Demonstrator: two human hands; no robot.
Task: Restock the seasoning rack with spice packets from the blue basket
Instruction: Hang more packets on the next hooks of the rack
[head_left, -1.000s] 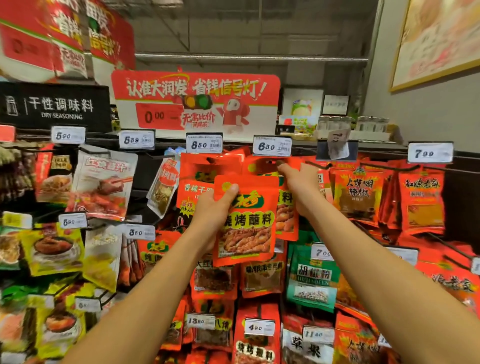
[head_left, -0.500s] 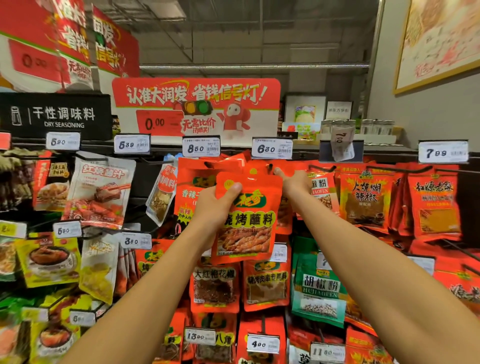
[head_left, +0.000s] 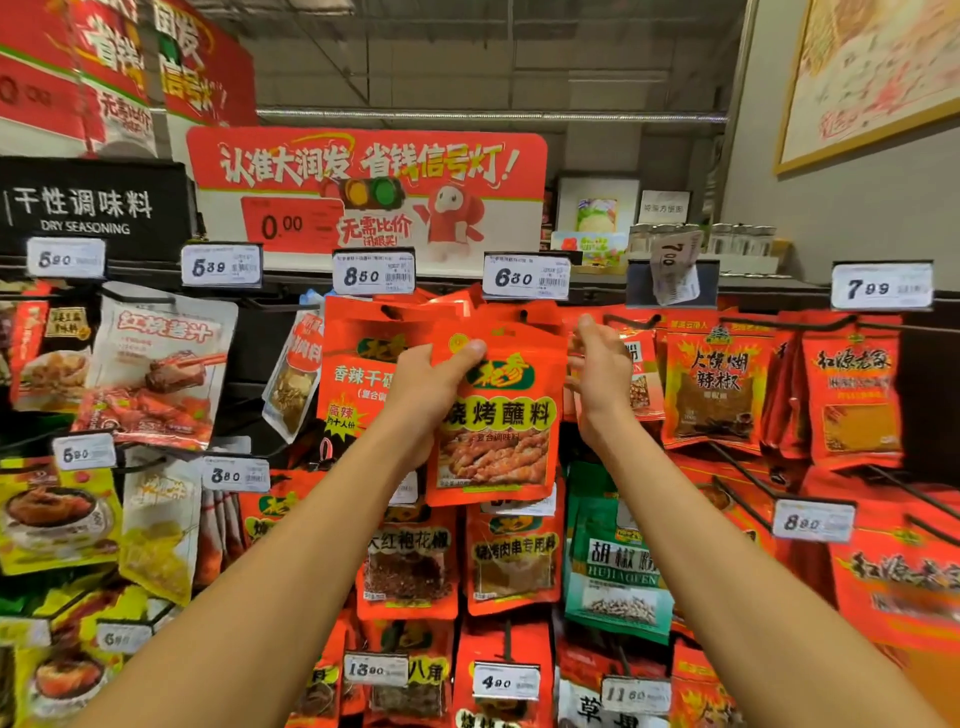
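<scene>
My left hand (head_left: 427, 395) grips a red spice packet (head_left: 498, 431) by its upper left corner, thumb on the front. The packet shows a green logo, a yellow band of characters and a picture of grilled skewers. It is held up in front of the seasoning rack (head_left: 597, 283), just below the 6.80 price tag (head_left: 525, 276). My right hand (head_left: 597, 374) is to the right of the packet's top edge, fingers relaxed and raised toward the hanging red packets behind. The blue basket is out of view.
Rows of red, yellow and green packets hang on black hooks all over the rack. A green packet (head_left: 618, 561) hangs below my right arm. Price tags stick out at each hook end. A red promotional sign (head_left: 363, 192) stands above the top row.
My right hand has let go of the hanging packets and come back toward the held packet. The left hand has kept the packet in front of the same hook.
</scene>
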